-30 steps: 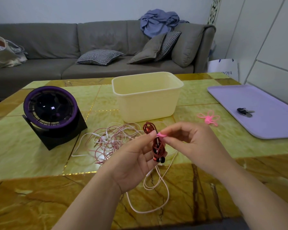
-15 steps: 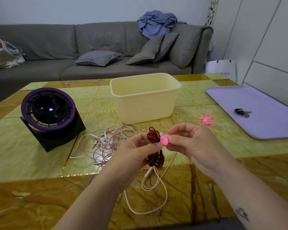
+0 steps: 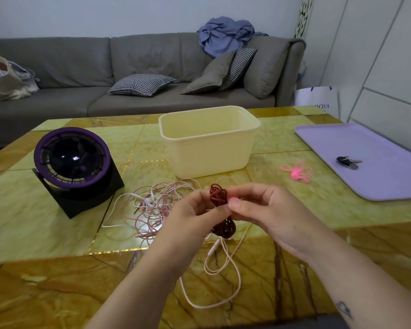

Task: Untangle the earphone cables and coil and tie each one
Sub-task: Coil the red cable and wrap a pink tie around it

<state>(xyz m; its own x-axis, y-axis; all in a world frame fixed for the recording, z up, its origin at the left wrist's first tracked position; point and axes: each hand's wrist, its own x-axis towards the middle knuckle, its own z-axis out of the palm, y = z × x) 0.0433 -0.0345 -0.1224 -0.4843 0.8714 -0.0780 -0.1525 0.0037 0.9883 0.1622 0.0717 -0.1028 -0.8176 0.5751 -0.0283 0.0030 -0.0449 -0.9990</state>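
Since a second before, the pink tie [image 3: 233, 199] had drawn in at the red coil [image 3: 217, 194]'s waist, pinched by the right hand [image 3: 266, 210] while the left hand [image 3: 190, 214] gripped the coil above the tabletop [image 3: 57, 222], so it looked nearly tied, with the tangle [image 3: 157, 205] at nine o'clock still to do

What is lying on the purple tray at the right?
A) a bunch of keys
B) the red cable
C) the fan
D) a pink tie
A: a dark bunch of keys rests on the purple tray, while the spare pink ties lie beside it on the table.
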